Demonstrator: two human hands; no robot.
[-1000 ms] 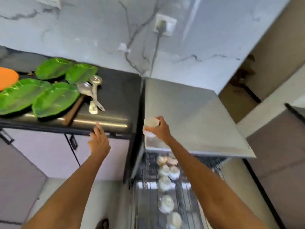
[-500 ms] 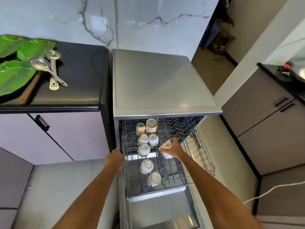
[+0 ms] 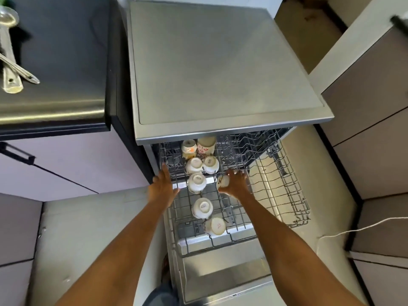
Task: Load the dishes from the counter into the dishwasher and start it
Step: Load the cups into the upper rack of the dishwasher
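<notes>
The dishwasher (image 3: 220,69) stands open with its wire upper rack (image 3: 282,191) pulled out. Several white cups sit upside down in the rack's left column, among them one (image 3: 197,183) beside my left hand and one (image 3: 216,226) at the front. My right hand (image 3: 235,184) grips a small white cup (image 3: 221,181) and holds it low over the middle of the rack. My left hand (image 3: 162,187) rests with straight fingers on the rack's left edge.
Two steel ladles (image 3: 10,54) lie on the black counter (image 3: 61,62) at the left. The lowered dishwasher door (image 3: 223,277) juts toward me. Cabinets (image 3: 375,133) stand at the right, and a white cord (image 3: 353,230) crosses the floor.
My right hand has carried the white cup from the counter edge down to the rack. My left hand has moved from the counter edge to the rack's left side. The view has tilted downward.
</notes>
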